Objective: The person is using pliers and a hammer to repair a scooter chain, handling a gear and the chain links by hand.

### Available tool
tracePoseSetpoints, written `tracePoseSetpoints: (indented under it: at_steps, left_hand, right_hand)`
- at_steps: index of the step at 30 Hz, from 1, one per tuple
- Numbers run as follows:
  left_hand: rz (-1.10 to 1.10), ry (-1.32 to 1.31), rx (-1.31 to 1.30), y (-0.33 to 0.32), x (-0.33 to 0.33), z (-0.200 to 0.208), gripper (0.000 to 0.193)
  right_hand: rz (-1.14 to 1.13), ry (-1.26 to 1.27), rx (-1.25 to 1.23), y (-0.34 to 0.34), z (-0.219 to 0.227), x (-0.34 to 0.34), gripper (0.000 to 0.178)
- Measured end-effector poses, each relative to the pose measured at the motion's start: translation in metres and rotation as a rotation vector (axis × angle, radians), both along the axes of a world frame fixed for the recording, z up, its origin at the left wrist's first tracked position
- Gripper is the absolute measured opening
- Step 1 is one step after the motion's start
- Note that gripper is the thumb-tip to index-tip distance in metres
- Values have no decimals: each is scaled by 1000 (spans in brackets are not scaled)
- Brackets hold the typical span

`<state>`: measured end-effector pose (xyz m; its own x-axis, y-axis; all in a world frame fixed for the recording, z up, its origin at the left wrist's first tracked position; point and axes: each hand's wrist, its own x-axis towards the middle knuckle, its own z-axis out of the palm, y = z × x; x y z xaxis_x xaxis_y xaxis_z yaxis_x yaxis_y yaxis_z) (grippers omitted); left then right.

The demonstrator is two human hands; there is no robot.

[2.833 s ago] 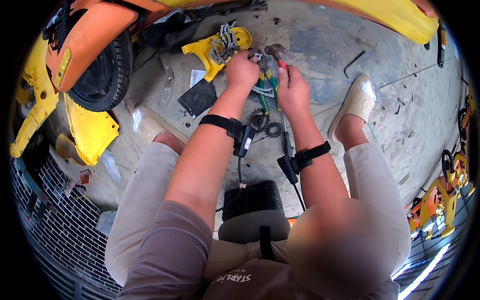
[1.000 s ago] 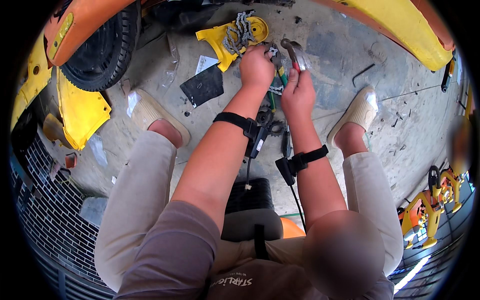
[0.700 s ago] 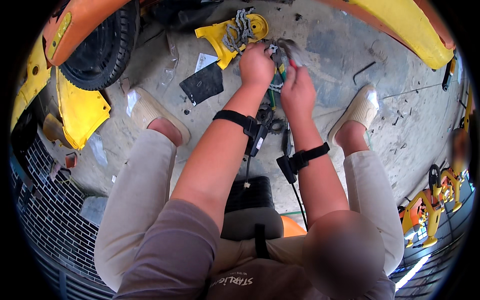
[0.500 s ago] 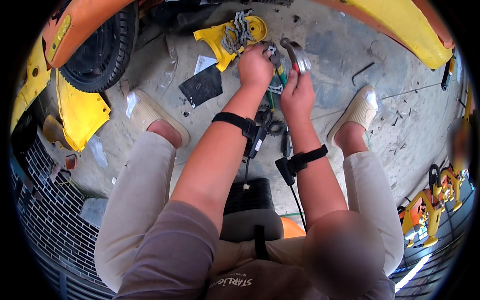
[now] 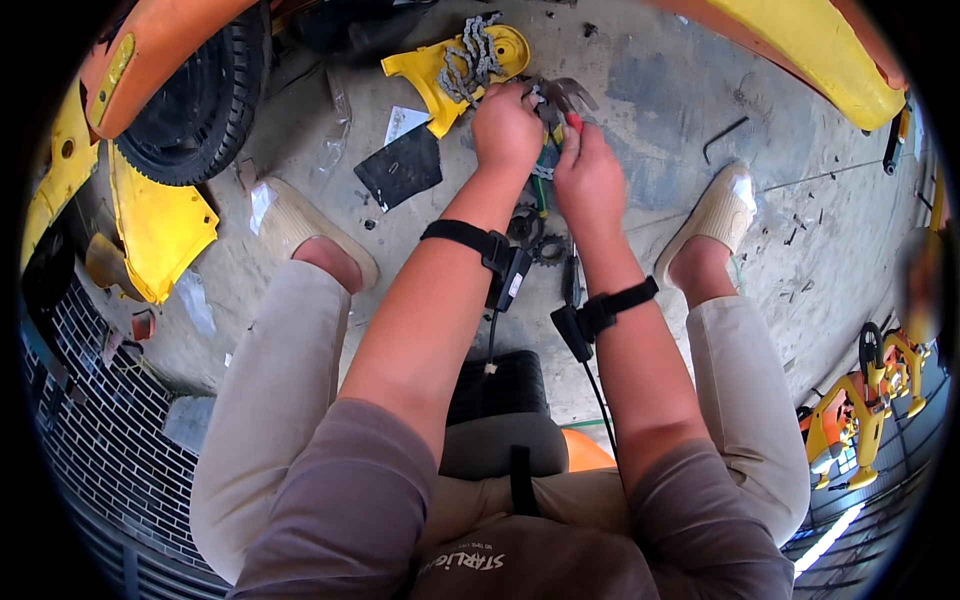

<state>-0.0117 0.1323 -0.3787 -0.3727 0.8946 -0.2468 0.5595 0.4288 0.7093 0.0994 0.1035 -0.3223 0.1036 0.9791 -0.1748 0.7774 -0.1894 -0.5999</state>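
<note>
A claw hammer (image 5: 568, 96) with a red handle is gripped in my right hand (image 5: 588, 180), its head close beside my left fingertips. My left hand (image 5: 507, 130) is closed, pinching a metal chain (image 5: 537, 98); the fingers hide most of the part it holds. More silver chain (image 5: 468, 62) lies heaped on a yellow cover (image 5: 425, 80) just beyond that hand. Below the hammer, green-handled pliers (image 5: 541, 195) lie on the floor, partly covered by my hands. Dark toothed sprockets (image 5: 525, 225) rest nearer to me.
A screwdriver (image 5: 571, 280) lies between my forearms, and a hex key (image 5: 725, 140) to the right. A black flat sheet (image 5: 400, 172) is at left. A tyre (image 5: 215, 110) and yellow panels (image 5: 160, 220) stand farther left; small bolts are scattered at right.
The hammer head has swung down and left, from raised and tilted to right beside my left fingertips. My left hand has shifted only slightly.
</note>
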Motion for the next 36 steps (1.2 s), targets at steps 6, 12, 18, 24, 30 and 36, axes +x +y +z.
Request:
tracePoseSetpoints:
  at_steps: [6,12,18,24,30,36]
  left_hand:
    - [-3,13,17,-3,0,-2,17]
    - [25,9,36,-3,1,-3,16]
    - [32,1,10,-1,0,2,18]
    - [23,-33,-21,-4,1,0,20]
    - [185,-479,3,-20,4,61,19]
    - [-43,-202,688,-30,10,225,16]
  right_hand:
    - [-22,43,-10,-2,-4,0,27]
    - [-21,7,-88,-1,-1,2,29]
    - [-35,58,-89,1,7,-2,28]
    - [-263,209,-26,-3,-28,16,30]
    - [-607,664,-332,8,17,32,16]
    - [-423,1224,-232,28,165,27,18]
